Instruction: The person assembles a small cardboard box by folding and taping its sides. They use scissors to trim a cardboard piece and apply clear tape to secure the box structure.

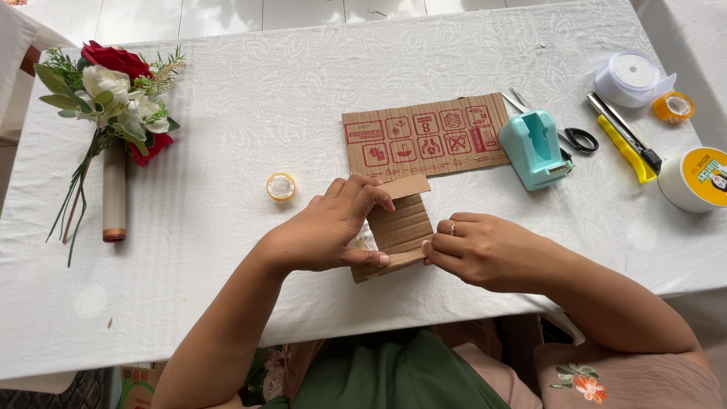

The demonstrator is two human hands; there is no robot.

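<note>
A small folded piece of brown corrugated cardboard (pixel 401 226) lies near the table's front edge. My left hand (pixel 326 227) grips its left side, with the thumb under the lower edge and the fingers over the top flap. My right hand (pixel 477 248), with a ring on one finger, pinches the piece's lower right edge. Something pale and crinkled shows between my left hand and the cardboard; I cannot tell what it is.
A larger cardboard sheet (pixel 424 136) with red printed symbols lies just behind. To its right stand a teal tape dispenser (pixel 534 148), scissors (pixel 579 138), a yellow utility knife (pixel 625 140), tape rolls (pixel 632 76) and a round tub (pixel 697 180). A small tape roll (pixel 281 186) and a flower bouquet (pixel 113 98) lie left.
</note>
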